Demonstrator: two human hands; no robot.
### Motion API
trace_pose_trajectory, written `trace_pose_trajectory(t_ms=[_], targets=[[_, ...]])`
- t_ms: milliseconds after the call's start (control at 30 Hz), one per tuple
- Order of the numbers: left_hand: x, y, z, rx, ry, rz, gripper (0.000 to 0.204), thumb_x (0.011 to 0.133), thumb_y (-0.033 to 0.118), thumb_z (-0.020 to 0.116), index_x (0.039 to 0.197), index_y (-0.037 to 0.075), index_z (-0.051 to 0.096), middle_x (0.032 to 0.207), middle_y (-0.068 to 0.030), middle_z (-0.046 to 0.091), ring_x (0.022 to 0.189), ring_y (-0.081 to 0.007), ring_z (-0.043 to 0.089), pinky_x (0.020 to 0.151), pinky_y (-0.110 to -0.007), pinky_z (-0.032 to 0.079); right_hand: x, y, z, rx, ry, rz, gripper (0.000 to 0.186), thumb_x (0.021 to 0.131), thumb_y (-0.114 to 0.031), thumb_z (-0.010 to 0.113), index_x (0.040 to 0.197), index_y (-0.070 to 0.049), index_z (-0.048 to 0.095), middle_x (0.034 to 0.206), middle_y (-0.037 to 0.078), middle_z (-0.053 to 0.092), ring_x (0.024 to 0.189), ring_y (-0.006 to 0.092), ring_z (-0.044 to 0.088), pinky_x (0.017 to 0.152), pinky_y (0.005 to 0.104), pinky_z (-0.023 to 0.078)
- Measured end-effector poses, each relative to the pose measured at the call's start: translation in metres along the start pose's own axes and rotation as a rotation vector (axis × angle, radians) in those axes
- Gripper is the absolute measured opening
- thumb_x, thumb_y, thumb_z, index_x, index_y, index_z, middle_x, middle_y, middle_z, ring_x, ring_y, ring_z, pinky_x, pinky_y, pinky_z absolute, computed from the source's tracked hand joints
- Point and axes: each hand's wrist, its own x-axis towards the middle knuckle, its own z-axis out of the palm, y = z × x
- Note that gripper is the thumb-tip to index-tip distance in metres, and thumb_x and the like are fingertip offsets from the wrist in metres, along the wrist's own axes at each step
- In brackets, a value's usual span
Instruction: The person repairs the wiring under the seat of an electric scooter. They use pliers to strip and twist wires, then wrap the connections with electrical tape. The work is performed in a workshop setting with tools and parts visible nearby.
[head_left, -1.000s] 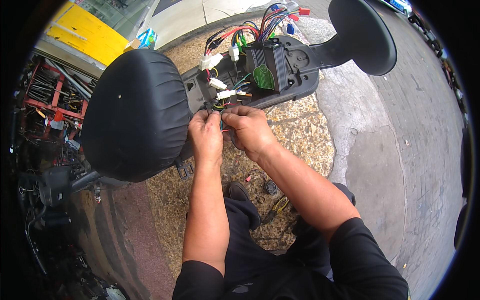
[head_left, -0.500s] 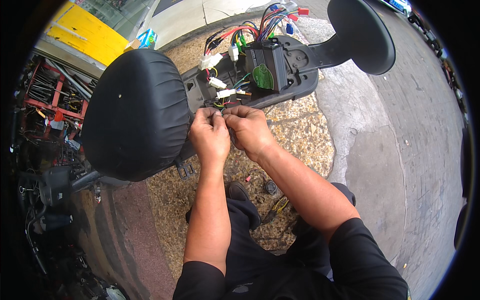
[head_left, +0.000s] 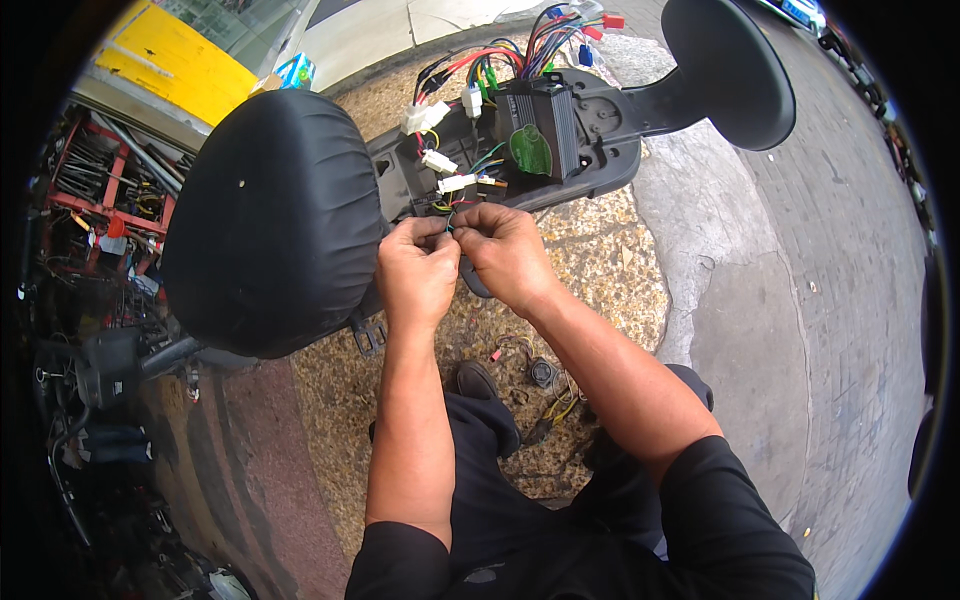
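My left hand [head_left: 417,262] and my right hand [head_left: 497,258] meet just right of the black padded seat [head_left: 268,222], both pinching thin wires [head_left: 449,222], one of them greenish; their exact ends are hidden by my fingertips. Above the hands, white plug connectors [head_left: 456,183] and coloured leads sit on a black plastic deck [head_left: 610,168]. A dark finned controller box [head_left: 555,135] with a green label is mounted there, with a bundle of wires and red, blue and green plugs [head_left: 612,21] rising behind it.
A black curved end piece [head_left: 733,80] sticks out right of the deck. At left stand a red tool rack [head_left: 120,185], a yellow panel [head_left: 165,60] and handlebar parts [head_left: 105,365]. Loose cables [head_left: 560,410] lie by my foot [head_left: 473,380]. A vehicle [head_left: 795,12] shows at top right.
My fingertips have shifted slightly around the wires, and my right hand now sits a little further right, its thumb lower. The deck and seat look nearly the same.
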Motion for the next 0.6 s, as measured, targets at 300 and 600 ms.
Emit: trace_pose_trajectory(t_ms=[300, 600], targets=[[0.008, -0.005, -0.003, -0.214, -0.08, -0.037, 0.014, 0.083, 0.001, 0.062, 0.092, -0.006, 0.069, 0.074, -0.0033, 0.065, 0.058, -0.0072, 0.055, 0.053, -0.022, 0.044, -0.001, -0.01, -0.006, -0.2, -0.051, -0.007, 0.013, 0.086, -0.006, 0.065, 0.095, 0.002, 0.07, 0.084, 0.009, 0.071, 0.075, 0.0127, 0.063, 0.07, 0.0287, 0.051], [0.008, -0.011, -0.006, -0.435, -0.162, -0.132, 0.01, 0.088, 0.004, 0.062, 0.091, -0.002, 0.068, 0.071, -0.0006, 0.061, 0.053, -0.0058, 0.049, 0.048, -0.021, 0.039, 0.0, -0.016, -0.004, -0.364, 0.026, -0.044, 0.021, 0.075, -0.016, 0.07, 0.088, 0.0, 0.072, 0.076, 0.021, 0.069, 0.073, 0.0342, 0.07, 0.07, 0.0414, 0.055]])
